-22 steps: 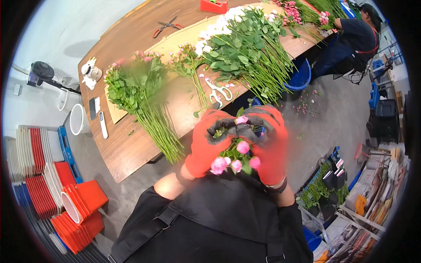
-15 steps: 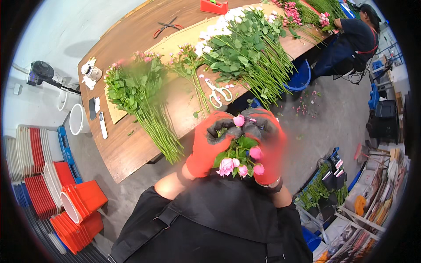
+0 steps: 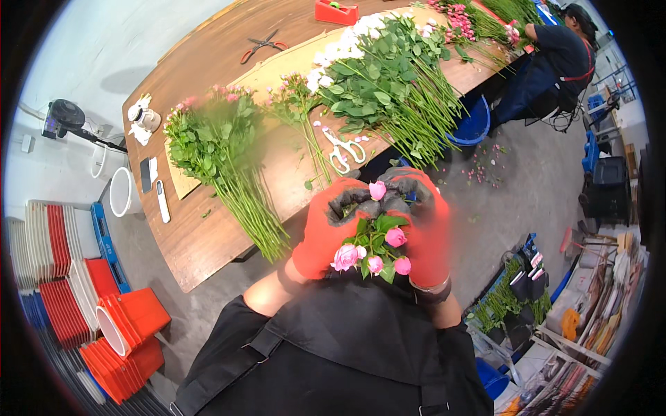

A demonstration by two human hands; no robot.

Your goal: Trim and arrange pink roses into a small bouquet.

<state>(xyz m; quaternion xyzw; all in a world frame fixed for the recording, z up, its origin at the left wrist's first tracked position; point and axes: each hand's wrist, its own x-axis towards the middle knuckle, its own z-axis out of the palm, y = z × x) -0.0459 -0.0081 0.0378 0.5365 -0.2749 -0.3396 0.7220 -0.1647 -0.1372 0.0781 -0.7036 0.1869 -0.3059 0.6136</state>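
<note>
Both my hands wear red gloves with dark palms and are close together in front of my chest, past the table's near edge. Between them is a stem of pink spray roses [image 3: 347,256], its leaves and several blooms hanging toward me. My left hand [image 3: 331,225] is closed around part of the spray. My right hand [image 3: 420,222] has its fingers pinched at the same spray, beside one pink bloom [image 3: 377,190] that sticks up between the thumbs. The gloves hide most of the stem. White-handled scissors [image 3: 345,152] lie on the table just beyond my hands.
On the wooden table [image 3: 194,239] lie a bunch of pink roses [image 3: 215,142], a smaller pink bunch [image 3: 295,100], white roses [image 3: 388,73], dark scissors [image 3: 263,46] and a red tape dispenser [image 3: 336,12]. A blue bucket [image 3: 473,125] stands below. A co-worker [image 3: 555,69] sits far right.
The hanging pink blooms have swung slightly left and up. My right fingers have shifted a little around the upper bloom; both hands stay at the spray.
</note>
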